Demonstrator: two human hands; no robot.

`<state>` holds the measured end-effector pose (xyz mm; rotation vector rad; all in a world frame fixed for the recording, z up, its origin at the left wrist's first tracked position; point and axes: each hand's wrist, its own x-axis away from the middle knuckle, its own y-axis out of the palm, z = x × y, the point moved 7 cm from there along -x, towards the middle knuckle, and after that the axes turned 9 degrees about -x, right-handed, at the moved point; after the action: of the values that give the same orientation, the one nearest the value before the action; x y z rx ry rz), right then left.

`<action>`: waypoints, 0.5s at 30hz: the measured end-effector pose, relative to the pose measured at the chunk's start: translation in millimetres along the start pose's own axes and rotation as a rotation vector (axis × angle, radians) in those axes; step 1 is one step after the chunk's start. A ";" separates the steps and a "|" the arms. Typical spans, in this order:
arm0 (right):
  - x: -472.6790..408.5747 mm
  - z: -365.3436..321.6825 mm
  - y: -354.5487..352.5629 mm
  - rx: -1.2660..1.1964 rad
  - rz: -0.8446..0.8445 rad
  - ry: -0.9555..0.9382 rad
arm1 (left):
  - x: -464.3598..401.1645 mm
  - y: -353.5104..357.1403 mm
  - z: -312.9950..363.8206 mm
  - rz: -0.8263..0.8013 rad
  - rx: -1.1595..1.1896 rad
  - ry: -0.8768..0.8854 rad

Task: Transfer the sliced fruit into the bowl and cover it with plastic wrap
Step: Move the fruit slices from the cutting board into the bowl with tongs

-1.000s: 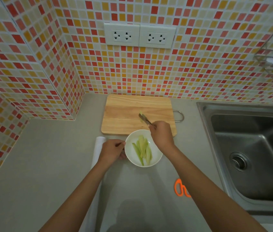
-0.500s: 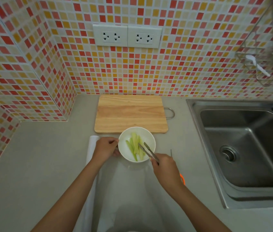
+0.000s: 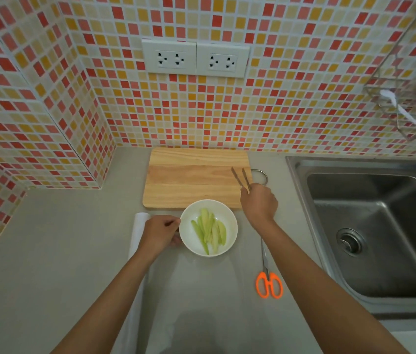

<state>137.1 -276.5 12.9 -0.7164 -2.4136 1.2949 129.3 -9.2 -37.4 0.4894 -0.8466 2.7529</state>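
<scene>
A white bowl [image 3: 229, 221] sits on the grey counter just in front of the wooden cutting board [image 3: 191, 177]. Several pale green fruit slices [image 3: 209, 231] lie inside it. My left hand [image 3: 159, 233] grips the bowl's left rim. My right hand [image 3: 259, 204] holds metal tongs [image 3: 241, 178], whose tips point away over the board's right end with nothing between them. A roll of plastic wrap [image 3: 139, 226] lies on the counter left of the bowl, partly under my left arm, with clear film [image 3: 166, 328] spread toward me.
Orange-handled scissors [image 3: 268, 282] lie on the counter to the right of the bowl. A steel sink [image 3: 370, 226] takes up the right side. A wire rack [image 3: 406, 98] hangs on the tiled wall at the upper right. Tiled walls close the back and left.
My right hand carried a fruit slice from the board into the bowl with the tongs, then moved the empty tongs back over the board's right end. My left hand stayed on the bowl.
</scene>
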 end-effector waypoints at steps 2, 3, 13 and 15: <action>-17.9 0.2 15.0 0.090 -0.006 0.001 | -0.2 -0.3 0.0 0.001 0.007 0.007; -25.0 0.6 21.3 0.124 -0.009 0.006 | -0.5 -0.3 0.0 0.002 0.011 0.007; -48.0 1.1 54.2 0.256 -0.048 -0.019 | -4.2 0.7 -3.5 0.012 0.008 -0.008; -48.8 3.4 55.2 0.244 -0.068 -0.013 | -4.4 1.3 -4.3 0.014 0.010 -0.012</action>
<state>191.3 -280.4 -36.9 -0.5550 -2.2156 1.5352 131.9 -8.2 -43.0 0.5042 -0.8427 2.7706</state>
